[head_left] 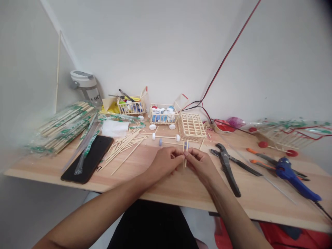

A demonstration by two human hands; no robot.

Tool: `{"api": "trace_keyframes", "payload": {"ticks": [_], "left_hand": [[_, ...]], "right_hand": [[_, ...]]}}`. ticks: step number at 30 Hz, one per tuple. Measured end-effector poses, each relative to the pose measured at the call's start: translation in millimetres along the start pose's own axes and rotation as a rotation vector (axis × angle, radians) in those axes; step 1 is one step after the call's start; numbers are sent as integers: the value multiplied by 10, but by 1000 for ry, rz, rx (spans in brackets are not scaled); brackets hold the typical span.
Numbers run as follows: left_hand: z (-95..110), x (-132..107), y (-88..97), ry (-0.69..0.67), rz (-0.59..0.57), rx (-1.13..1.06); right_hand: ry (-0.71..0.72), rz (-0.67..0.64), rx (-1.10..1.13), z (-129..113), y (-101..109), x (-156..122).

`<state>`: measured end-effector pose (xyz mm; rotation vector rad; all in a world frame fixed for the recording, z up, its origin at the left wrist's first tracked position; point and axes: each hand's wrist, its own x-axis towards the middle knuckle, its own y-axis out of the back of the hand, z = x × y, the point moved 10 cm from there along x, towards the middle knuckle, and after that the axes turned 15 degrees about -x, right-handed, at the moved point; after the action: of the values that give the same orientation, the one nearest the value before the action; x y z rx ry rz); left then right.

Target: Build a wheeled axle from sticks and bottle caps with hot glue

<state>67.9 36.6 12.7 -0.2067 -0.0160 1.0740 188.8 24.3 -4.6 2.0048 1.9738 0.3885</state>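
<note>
My left hand (168, 159) and my right hand (199, 161) meet above the front middle of the table. Each is closed in a pinch around thin wooden sticks (185, 146), two of which stand side by side between the fingertips. Just behind the hands lie a stick axle with white bottle-cap wheels (177, 138) and another with blue caps (160, 142), partly hidden by the held sticks. A small wooden lattice basket (192, 126) is beyond them. Loose sticks (124, 150) are heaped to the left of my left hand.
At right lie black pliers (225, 169), a blue glue gun (293, 178) and a stick cart with red wheels (280, 138). Two small stick carts, one holding bottle caps (163, 114), stand at the back. A phone (88, 160) and bagged sticks (67, 124) are on the left.
</note>
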Motion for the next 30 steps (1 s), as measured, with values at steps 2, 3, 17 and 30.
{"api": "trace_keyframes", "payload": {"ticks": [2,3,17,30], "left_hand": [[85,11,104,-55,90,-62],[103,18,119,-61,101,-96],[37,29,95,11,76,-348],[53,64,128,-28,90,-345]], "right_hand": [[7,1,-41,1,-1,-5],[11,-4,-62,-9,-11,-9],[191,-68,-277,-277,-142,-62],[103,-59,-239,-197,-154,-74]]}}
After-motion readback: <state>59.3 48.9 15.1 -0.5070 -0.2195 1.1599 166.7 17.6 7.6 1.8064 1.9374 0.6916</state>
